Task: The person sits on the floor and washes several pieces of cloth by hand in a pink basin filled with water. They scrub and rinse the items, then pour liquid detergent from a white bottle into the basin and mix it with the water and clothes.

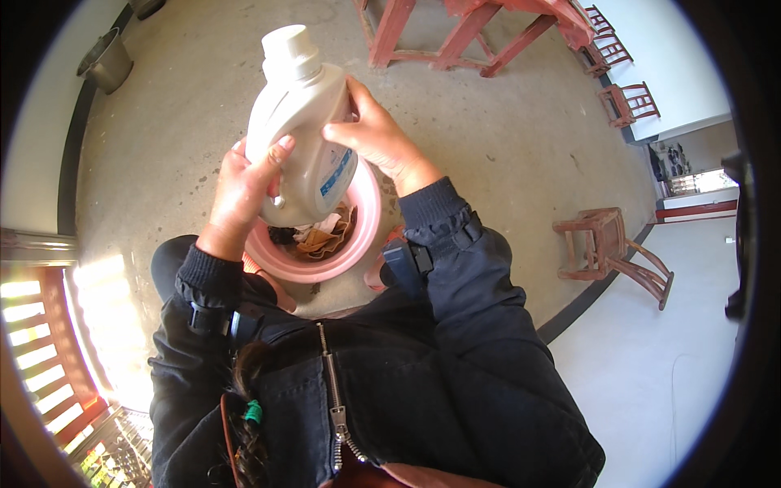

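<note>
A white plastic jug-shaped bottle [305,122], probably laundry detergent, is held up in front of me with its white screw cap [290,49] on. My left hand [244,183] grips its left side by the handle, thumb lying across the front. On the other side my right hand [372,134] holds the body, its thumb near the printed label [335,177]. Beneath the bottle a pink plastic basin [366,213] stands on the floor between my feet. Brown, whitish and dark cloth [320,238] lies in it, partly hidden by the bottle.
A wooden chair [592,244] stands at the right by the wall, with more chairs [628,104] farther back. A red wooden table frame [439,43] is at the far side. One metal bucket [110,61] sits by the left wall. Damp spots mark the concrete floor [488,140].
</note>
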{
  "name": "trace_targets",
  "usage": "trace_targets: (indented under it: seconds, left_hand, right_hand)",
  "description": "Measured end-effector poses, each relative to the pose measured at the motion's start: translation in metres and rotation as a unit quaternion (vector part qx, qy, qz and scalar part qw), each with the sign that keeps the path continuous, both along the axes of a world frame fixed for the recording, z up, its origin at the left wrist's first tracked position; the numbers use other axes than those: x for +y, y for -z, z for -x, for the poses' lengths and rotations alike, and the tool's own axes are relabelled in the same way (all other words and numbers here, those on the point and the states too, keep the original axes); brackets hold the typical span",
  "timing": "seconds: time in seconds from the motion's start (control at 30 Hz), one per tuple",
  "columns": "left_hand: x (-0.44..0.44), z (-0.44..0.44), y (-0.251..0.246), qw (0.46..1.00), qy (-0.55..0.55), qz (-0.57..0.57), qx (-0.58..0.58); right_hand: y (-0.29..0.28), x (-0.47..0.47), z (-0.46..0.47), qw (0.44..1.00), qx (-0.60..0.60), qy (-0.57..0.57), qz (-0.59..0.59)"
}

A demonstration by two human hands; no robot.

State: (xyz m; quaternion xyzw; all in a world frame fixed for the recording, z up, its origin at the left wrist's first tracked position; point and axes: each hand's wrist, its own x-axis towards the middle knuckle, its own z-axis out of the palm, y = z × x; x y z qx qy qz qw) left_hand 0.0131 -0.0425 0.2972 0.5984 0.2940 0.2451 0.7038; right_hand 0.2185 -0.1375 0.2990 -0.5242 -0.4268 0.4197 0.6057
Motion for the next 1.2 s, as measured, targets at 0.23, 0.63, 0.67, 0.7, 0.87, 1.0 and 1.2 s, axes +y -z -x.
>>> trace_targets:
  seconds: [0.23,0.63,0.67,0.7,0.87,1.0,1.2]
  left_hand:
    - [0.0,0.0,0.005,1.0,-0.017,-0.014,0.004]
    - [0.013,-0.003,0.005,0.988,-0.084,0.121,-0.046]
    - [0.014,-0.005,0.004,0.986,-0.09,0.134,-0.048]
    - [0.016,-0.007,0.004,0.985,-0.109,0.12,-0.056]
    - [0.015,-0.005,-0.001,0.99,-0.13,0.06,0.001]
    - [0.014,-0.002,-0.002,0.993,-0.089,0.069,-0.023]
    - [0.013,-0.005,0.003,0.992,-0.11,0.058,0.0]
  right_hand:
    - [0.008,0.0,0.006,0.986,-0.15,0.048,-0.049]
    - [0.024,-0.008,0.036,0.812,-0.526,0.181,-0.175]
    - [0.023,-0.014,0.048,0.783,-0.566,0.158,-0.206]
    - [0.023,-0.018,0.058,0.758,-0.607,0.125,-0.202]
    - [0.026,-0.028,0.068,0.752,-0.615,0.034,-0.235]
    - [0.031,-0.028,0.062,0.709,-0.668,0.096,-0.203]
    - [0.033,-0.037,0.071,0.737,-0.63,0.041,-0.24]
